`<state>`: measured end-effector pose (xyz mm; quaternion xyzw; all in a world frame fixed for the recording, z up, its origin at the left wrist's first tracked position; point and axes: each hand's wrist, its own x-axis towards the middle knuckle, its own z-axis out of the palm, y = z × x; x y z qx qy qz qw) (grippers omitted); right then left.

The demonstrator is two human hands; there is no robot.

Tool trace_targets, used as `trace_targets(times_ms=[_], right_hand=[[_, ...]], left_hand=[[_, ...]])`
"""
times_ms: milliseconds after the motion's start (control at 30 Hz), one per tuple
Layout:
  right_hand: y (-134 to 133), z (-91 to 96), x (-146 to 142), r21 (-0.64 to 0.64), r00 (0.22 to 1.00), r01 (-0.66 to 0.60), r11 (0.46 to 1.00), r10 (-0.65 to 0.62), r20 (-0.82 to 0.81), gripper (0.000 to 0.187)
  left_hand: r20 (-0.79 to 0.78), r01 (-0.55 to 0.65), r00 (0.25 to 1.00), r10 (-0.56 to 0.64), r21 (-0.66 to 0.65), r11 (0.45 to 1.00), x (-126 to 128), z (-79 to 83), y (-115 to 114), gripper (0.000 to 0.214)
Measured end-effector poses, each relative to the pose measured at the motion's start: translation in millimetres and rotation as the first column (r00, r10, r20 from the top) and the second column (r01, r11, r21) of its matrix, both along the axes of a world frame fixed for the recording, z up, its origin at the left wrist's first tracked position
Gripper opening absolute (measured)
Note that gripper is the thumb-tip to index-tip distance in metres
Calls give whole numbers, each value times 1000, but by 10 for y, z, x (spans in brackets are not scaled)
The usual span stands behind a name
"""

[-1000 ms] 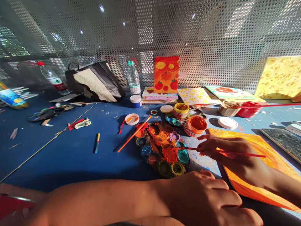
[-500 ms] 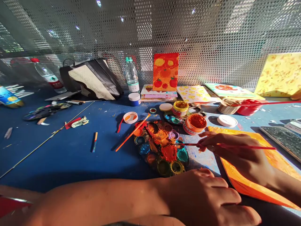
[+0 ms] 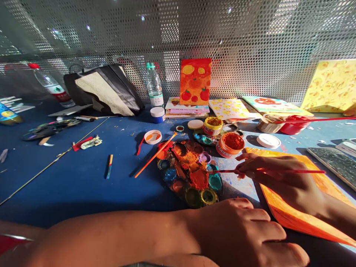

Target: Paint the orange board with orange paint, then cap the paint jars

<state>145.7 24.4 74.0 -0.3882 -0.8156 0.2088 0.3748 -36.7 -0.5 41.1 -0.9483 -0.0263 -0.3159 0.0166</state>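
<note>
My right hand [image 3: 278,176] pinches a thin red-handled paintbrush [image 3: 294,171], and its tip reaches left to the paint-caked palette [image 3: 189,174] with its many coloured wells. That hand hovers over an orange-painted canvas board [image 3: 303,207], which lies tilted on the table. My left hand [image 3: 236,233] rests palm down at the near table edge, holding nothing, just below the palette. An orange-handled brush [image 3: 155,155] lies across the palette's left rim. Open jars of orange paint [image 3: 230,144] and yellow paint [image 3: 213,126] stand just beyond it.
A small tomato painting [image 3: 195,81] stands upright against a perforated metal screen [image 3: 250,44]. A jar of red paint [image 3: 294,125] sits at right under a long red brush. A water bottle [image 3: 154,85] and a black-and-cream bag [image 3: 104,91] stand on the blue table [image 3: 69,185].
The red brush in my right hand has swung from slightly tilted to nearly level. The view has drifted, so the table objects sit a little further left and higher. My left hand has barely moved.
</note>
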Motion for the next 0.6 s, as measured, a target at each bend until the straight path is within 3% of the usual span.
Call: trace_targets(times_ms=[267, 600], right_hand=[[29, -95, 119, -1, 994, -107, 994, 107, 24, 10], [-12, -110, 115, -26, 994, -105, 994, 104, -27, 10]], left_hand=[[18, -11, 1000, 12, -15, 1000, 12, -17, -17, 21], [-57, -7, 998, 4, -51, 999, -2, 9, -9, 22]])
